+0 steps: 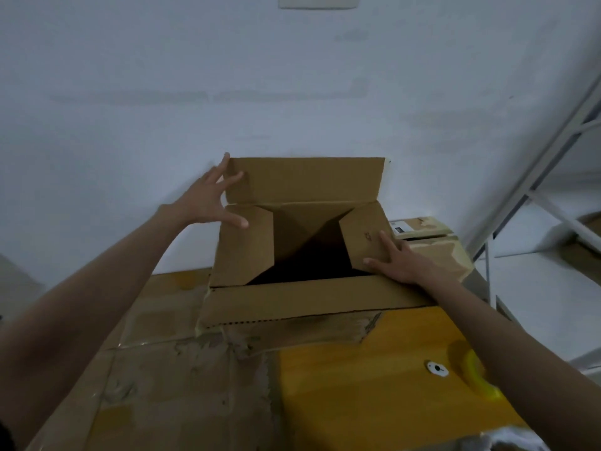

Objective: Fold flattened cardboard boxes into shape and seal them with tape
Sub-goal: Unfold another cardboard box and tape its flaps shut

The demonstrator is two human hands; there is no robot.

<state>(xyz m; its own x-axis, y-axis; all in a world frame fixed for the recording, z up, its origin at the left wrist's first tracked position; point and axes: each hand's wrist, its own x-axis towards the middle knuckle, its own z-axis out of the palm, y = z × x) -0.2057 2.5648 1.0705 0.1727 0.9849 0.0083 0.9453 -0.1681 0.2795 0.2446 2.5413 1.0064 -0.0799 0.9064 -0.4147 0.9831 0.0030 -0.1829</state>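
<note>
A brown cardboard box (292,297) stands upright on the table against the wall, its top open and dark inside. The far flap stands up, the near flap hangs toward me, and both side flaps are folded inward. My left hand (208,200) has spread fingers: the thumb lies on the left side flap and the fingertips touch the far flap's left edge. My right hand (400,258) lies flat with straight fingers on the right side flap. A yellow tape dispenser (478,375) lies on the table at the right, partly hidden by my right forearm.
The yellow table (374,385) is partly covered by a worn, flattened cardboard sheet (182,379). A small white disc (437,368) lies near the dispenser. Another taped box (435,242) stands behind my right hand. A white metal rack (533,196) rises at the right.
</note>
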